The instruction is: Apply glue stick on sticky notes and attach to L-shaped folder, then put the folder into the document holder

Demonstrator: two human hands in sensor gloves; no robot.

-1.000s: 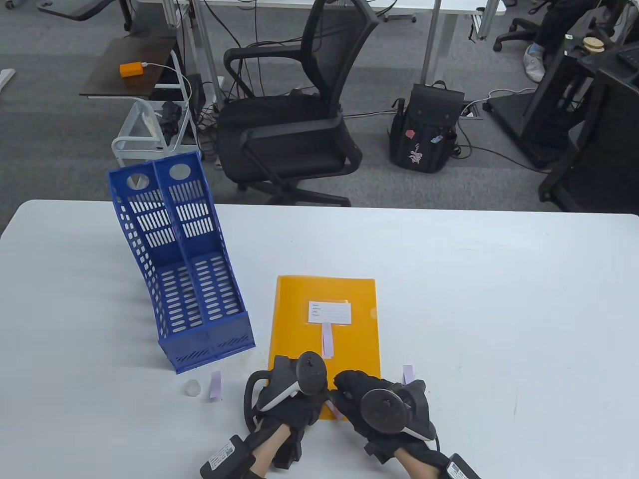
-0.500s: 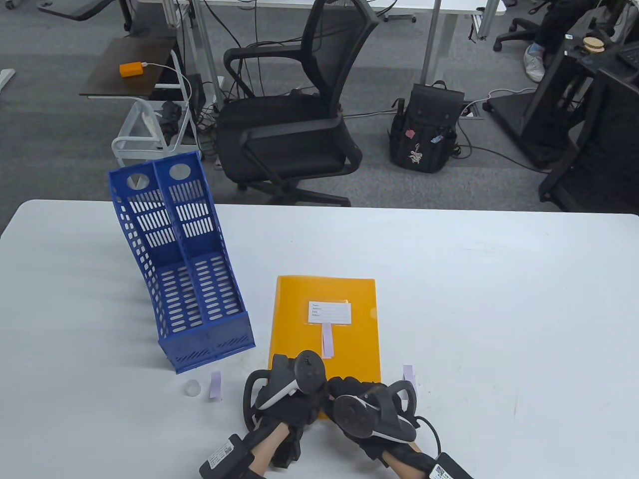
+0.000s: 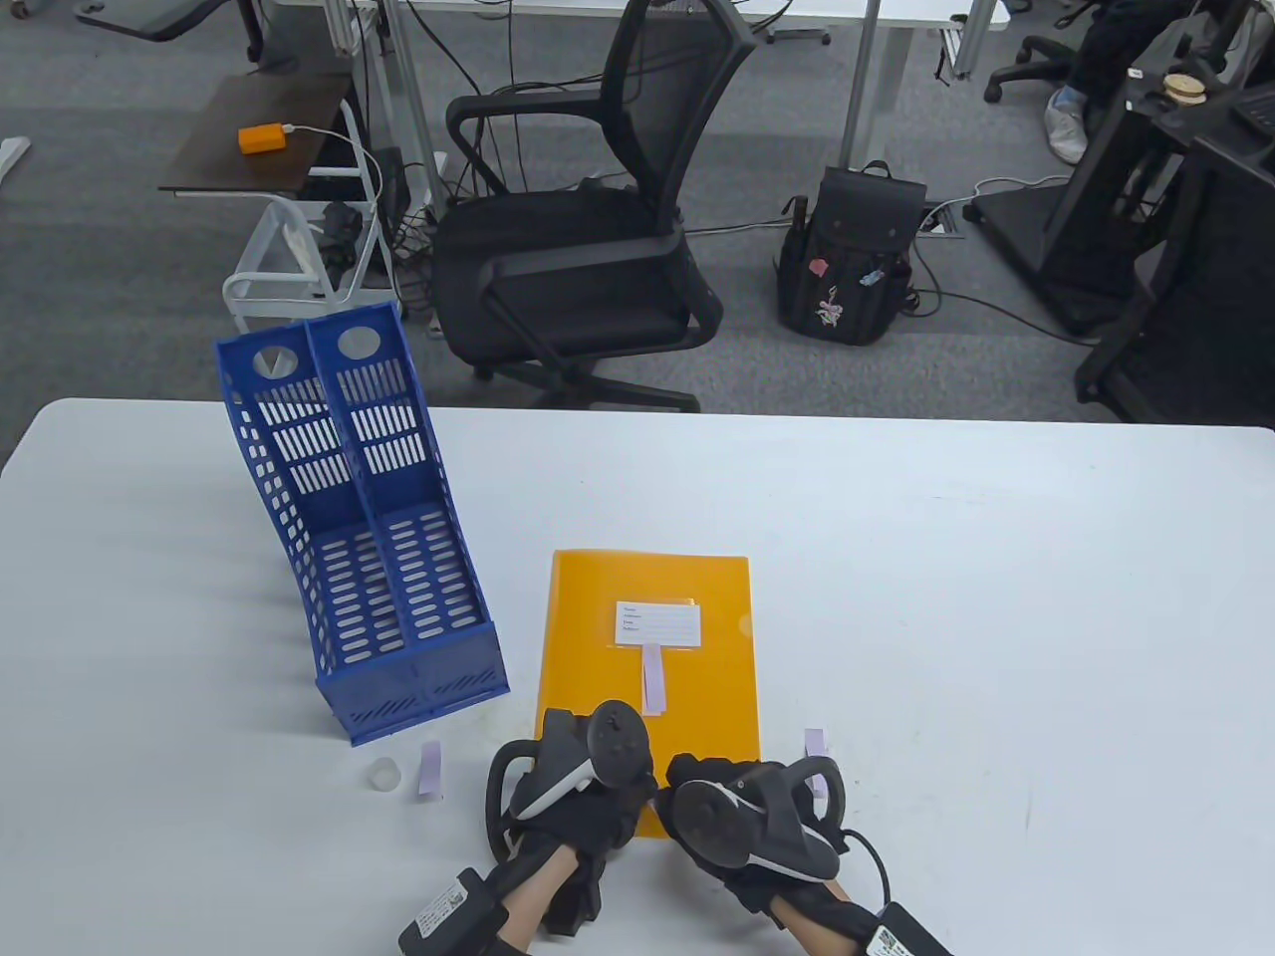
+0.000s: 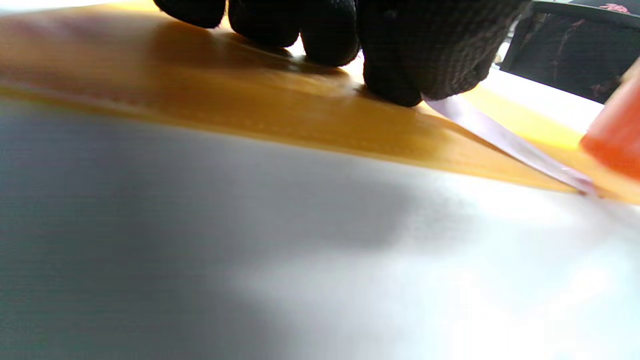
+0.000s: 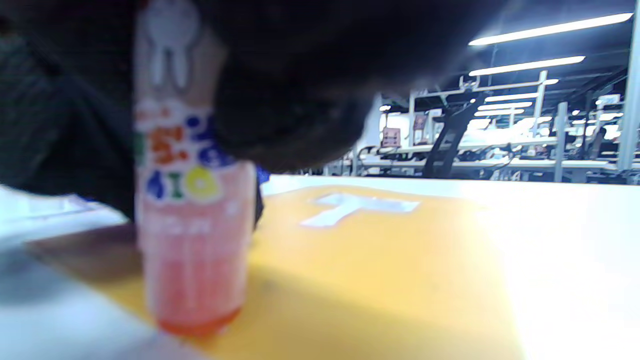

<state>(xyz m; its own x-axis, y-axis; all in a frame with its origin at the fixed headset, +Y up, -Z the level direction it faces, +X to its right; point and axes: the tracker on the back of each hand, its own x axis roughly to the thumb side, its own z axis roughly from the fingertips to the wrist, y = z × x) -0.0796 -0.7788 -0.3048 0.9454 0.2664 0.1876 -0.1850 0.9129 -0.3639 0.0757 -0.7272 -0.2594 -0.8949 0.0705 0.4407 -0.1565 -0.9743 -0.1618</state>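
The orange L-shaped folder (image 3: 647, 637) lies flat near the table's front edge, with a white label (image 3: 657, 623) and one purple sticky note (image 3: 652, 687) stuck below it. My left hand (image 3: 598, 797) rests on the folder's near left corner. In the left wrist view its fingertips (image 4: 395, 80) press a purple sticky note (image 4: 505, 142) down on the folder (image 4: 250, 120). My right hand (image 3: 702, 787) grips a pink glue stick (image 5: 192, 240), held upright with its end down at the folder's near edge (image 5: 380, 280). The blue document holder (image 3: 369, 538) stands to the left.
The translucent glue cap (image 3: 383, 774) and a loose purple note (image 3: 430, 769) lie in front of the holder. Another purple note (image 3: 815, 742) lies right of the folder, beside my right hand. A black office chair (image 3: 588, 229) stands behind the table's far edge.
My right hand has rolled and shifted slightly left and toward me, its tracker turning over, and now covers the note end seen earlier. The left hand and folder stayed put.
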